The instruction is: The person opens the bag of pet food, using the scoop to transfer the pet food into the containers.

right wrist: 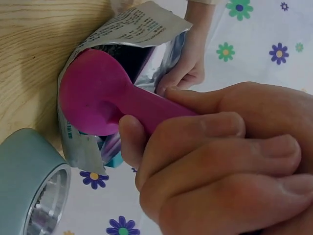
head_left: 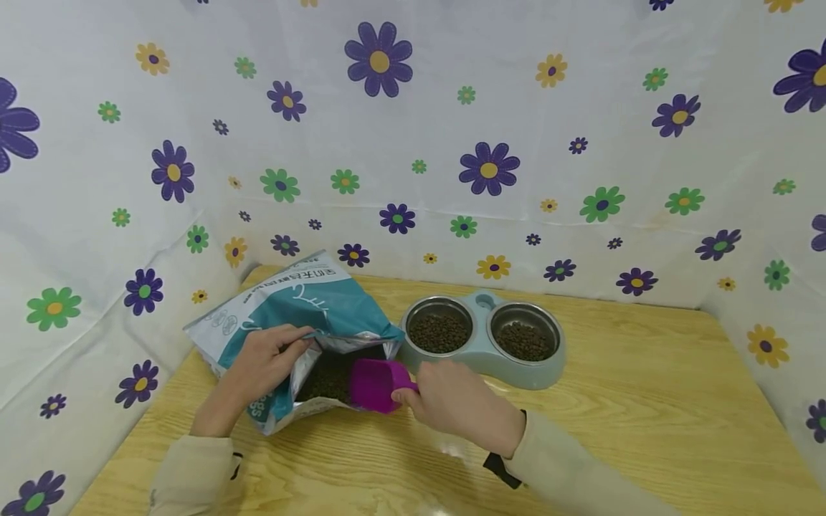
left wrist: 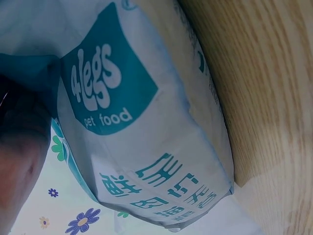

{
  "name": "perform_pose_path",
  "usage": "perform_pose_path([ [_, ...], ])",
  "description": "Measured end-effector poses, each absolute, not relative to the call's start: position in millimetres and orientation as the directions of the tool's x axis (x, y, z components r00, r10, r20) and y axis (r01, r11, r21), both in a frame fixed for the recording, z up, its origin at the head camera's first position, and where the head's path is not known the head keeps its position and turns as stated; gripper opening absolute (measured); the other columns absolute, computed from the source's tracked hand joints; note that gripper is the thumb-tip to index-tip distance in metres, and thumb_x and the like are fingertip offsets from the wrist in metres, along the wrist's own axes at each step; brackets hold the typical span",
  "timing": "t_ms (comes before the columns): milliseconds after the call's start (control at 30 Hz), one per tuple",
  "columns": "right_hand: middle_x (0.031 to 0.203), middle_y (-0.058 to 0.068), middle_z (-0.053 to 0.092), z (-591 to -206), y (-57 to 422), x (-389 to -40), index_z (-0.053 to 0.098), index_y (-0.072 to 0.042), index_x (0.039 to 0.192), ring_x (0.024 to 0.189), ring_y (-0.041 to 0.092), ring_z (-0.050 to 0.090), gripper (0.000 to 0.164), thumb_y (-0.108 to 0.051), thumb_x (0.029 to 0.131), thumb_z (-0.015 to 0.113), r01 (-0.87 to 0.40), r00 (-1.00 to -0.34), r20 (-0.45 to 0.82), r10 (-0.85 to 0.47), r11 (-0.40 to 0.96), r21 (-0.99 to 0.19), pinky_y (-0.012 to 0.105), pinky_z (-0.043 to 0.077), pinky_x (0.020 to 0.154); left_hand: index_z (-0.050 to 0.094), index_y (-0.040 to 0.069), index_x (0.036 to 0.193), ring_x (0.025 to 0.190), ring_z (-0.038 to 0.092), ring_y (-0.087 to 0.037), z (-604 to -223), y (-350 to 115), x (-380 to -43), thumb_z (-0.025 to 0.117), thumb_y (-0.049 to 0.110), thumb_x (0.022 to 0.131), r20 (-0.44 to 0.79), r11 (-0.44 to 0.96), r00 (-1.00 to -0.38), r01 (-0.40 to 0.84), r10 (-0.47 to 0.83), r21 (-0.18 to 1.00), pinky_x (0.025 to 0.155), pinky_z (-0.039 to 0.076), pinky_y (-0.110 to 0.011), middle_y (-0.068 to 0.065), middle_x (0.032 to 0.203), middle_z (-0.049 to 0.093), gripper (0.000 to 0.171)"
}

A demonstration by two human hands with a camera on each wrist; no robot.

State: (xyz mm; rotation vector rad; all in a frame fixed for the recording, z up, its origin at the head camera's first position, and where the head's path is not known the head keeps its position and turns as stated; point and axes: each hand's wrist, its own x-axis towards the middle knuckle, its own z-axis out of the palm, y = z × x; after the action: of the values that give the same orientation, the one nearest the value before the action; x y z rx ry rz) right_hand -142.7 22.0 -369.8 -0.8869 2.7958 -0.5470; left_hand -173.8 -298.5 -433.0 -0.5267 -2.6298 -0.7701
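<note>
A teal and white pet food bag (head_left: 284, 301) lies on its side on the table, its mouth facing my right hand. My left hand (head_left: 267, 362) pinches the upper edge of that mouth and holds it apart. Brown kibble (head_left: 329, 380) shows inside. With curled fingers my right hand (head_left: 461, 401) grips the handle of a magenta scoop (head_left: 377, 385), whose bowl sits at the bag's opening. In the right wrist view the back of the scoop (right wrist: 95, 93) covers part of the opening. The left wrist view shows the bag's printed side (left wrist: 122, 98).
Just right of the bag stands a light blue double pet bowl stand (head_left: 480, 362). Its two metal bowls, the left bowl (head_left: 467, 344) and the right bowl (head_left: 551, 351), both contain kibble. Flower-patterned cloth (head_left: 439, 208) hangs behind and beside the wooden table (head_left: 645, 401).
</note>
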Motion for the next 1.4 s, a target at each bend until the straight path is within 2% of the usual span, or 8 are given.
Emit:
perform_pose_path([
  [167, 0.047, -0.009, 0.023, -369.7, 18.9, -156.3, 0.036, -0.018, 0.052, 0.043, 0.008, 0.026, 0.06, -0.036, 0.102, 0.063, -0.459, -0.793, -0.155, -0.59, 0.745, -0.484, 0.024, 0.027, 0.047, 0.078, 0.007, 0.118, 0.071, 0.055, -0.001, -435.0, -298.5, -175.5, 0.064, 0.007, 0.1, 0.436, 0.776, -0.863, 0.452, 0.256, 0.439, 0.062, 0.045, -0.023, -0.002, 0.097, 0.077, 0.023],
  [400, 0.046, -0.008, 0.026, -374.5, 18.3, -166.3, 0.037, -0.019, 0.051, 0.042, 0.011, 0.033, 0.062, -0.044, 0.103, 0.059, -0.342, -0.795, -0.268, -0.544, 0.767, -0.544, 0.026, 0.033, 0.048, 0.078, 0.007, 0.117, 0.074, 0.056, -0.001, -434.4, -297.7, -175.0, 0.064, 0.007, 0.099, 0.441, 0.78, -0.861, 0.451, 0.253, 0.434, 0.065, 0.048, -0.023, -0.001, 0.099, 0.078, 0.023],
  [533, 0.044, -0.01, 0.027, -379.7, 21.5, -167.4, 0.038, -0.02, 0.049, 0.036, 0.012, 0.037, 0.064, -0.047, 0.103, 0.057, -0.316, -0.788, -0.279, -0.548, 0.75, -0.581, 0.027, 0.035, 0.044, 0.078, 0.008, 0.118, 0.074, 0.057, -0.001, -435.2, -296.8, -174.3, 0.063, 0.008, 0.1, 0.427, 0.784, -0.869, 0.441, 0.25, 0.437, 0.066, 0.048, -0.024, -0.001, 0.099, 0.078, 0.023],
  [833, 0.043, -0.011, 0.027, -390.5, 31.9, -164.6, 0.037, -0.021, 0.048, 0.035, 0.008, 0.03, 0.064, -0.043, 0.103, 0.059, -0.33, -0.791, -0.205, -0.576, 0.685, -0.649, 0.025, 0.028, 0.042, 0.079, 0.008, 0.117, 0.077, 0.06, -0.002, -435.7, -297.3, -175.5, 0.064, 0.007, 0.1, 0.443, 0.784, -0.861, 0.449, 0.251, 0.427, 0.068, 0.05, -0.025, 0.0, 0.099, 0.078, 0.023],
  [1033, 0.045, -0.011, 0.029, -397.4, 41.0, -164.3, 0.04, -0.02, 0.049, 0.035, 0.009, 0.032, 0.063, -0.048, 0.102, 0.059, -0.257, -0.808, -0.233, -0.541, 0.679, -0.688, 0.025, 0.028, 0.04, 0.079, 0.009, 0.116, 0.077, 0.058, -0.001, -435.8, -299.5, -176.5, 0.064, 0.007, 0.099, 0.448, 0.787, -0.858, 0.45, 0.25, 0.423, 0.068, 0.049, -0.024, 0.001, 0.097, 0.078, 0.023],
  [1133, 0.046, -0.009, 0.033, -402.2, 48.4, -164.7, 0.054, -0.014, 0.054, 0.034, 0.008, 0.032, 0.061, -0.052, 0.102, 0.058, -0.21, -0.802, -0.257, -0.54, 0.656, -0.725, 0.024, 0.027, 0.038, 0.079, 0.008, 0.116, 0.078, 0.059, -0.001, -435.3, -299.2, -176.5, 0.064, 0.007, 0.099, 0.449, 0.786, -0.858, 0.451, 0.251, 0.423, 0.068, 0.05, -0.025, 0.0, 0.098, 0.078, 0.023],
  [1233, 0.048, -0.006, 0.039, -408.1, 56.3, -164.3, 0.068, -0.006, 0.068, 0.034, 0.008, 0.03, 0.059, -0.053, 0.102, 0.056, -0.15, -0.788, -0.283, -0.547, 0.616, -0.774, 0.024, 0.027, 0.036, 0.079, 0.008, 0.117, 0.077, 0.058, -0.001, -434.6, -298.7, -176.0, 0.063, 0.006, 0.099, 0.446, 0.782, -0.859, 0.451, 0.251, 0.43, 0.067, 0.049, -0.024, -0.001, 0.099, 0.078, 0.023],
  [1400, 0.05, -0.004, 0.041, -419.9, 66.0, -161.9, 0.071, 0.001, 0.082, 0.035, 0.008, 0.026, 0.061, -0.055, 0.101, 0.056, -0.027, -0.774, -0.335, -0.537, 0.557, -0.83, 0.024, 0.025, 0.034, 0.078, 0.008, 0.119, 0.073, 0.055, 0.0, -433.7, -297.8, -174.7, 0.062, 0.008, 0.101, 0.42, 0.781, -0.874, 0.433, 0.242, 0.451, 0.065, 0.046, -0.023, -0.001, 0.099, 0.077, 0.024],
])
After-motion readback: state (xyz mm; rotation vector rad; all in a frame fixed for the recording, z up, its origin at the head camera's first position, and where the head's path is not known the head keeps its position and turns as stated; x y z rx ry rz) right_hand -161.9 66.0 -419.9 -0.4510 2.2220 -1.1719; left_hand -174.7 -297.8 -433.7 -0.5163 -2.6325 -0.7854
